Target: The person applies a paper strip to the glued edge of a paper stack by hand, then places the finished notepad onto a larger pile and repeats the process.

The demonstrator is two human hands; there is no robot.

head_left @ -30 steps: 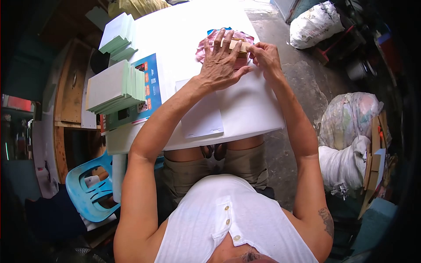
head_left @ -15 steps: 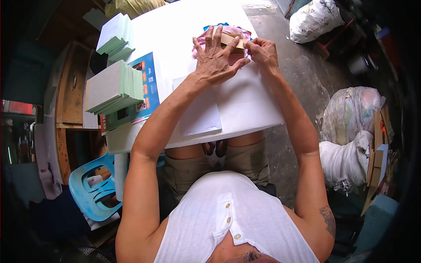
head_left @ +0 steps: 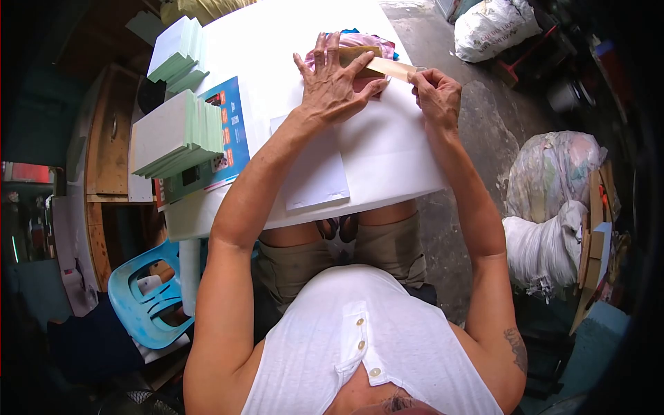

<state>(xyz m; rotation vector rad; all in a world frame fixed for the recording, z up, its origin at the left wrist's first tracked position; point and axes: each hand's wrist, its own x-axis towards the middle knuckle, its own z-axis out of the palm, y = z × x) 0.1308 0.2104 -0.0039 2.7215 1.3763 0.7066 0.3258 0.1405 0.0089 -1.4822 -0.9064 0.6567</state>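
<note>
My left hand (head_left: 335, 88) lies with fingers spread over a flat brown piece (head_left: 358, 52), its thumb and forefinger beside a pale tan strip (head_left: 392, 68). The strip slants right and slightly down to my right hand (head_left: 437, 97), which pinches its outer end near the table's right edge. Beneath the brown piece is a bunched pink cloth (head_left: 360, 41) with bits of blue at its back. My left hand hides part of both. A white paper pad (head_left: 315, 180) lies nearer to me, partly under my left forearm.
Two stacks of green-edged pads, a near stack (head_left: 176, 131) and a far stack (head_left: 176, 52), stand on the left of the white table (head_left: 387, 152). A blue printed sheet (head_left: 234, 124) lies beside them. A blue chair (head_left: 142, 297) is at lower left; filled sacks (head_left: 546, 242) sit right.
My right hand has moved right and slightly down with the strip's end, and more of the strip shows between the hands. My left hand has shifted slightly left, still spread.
</note>
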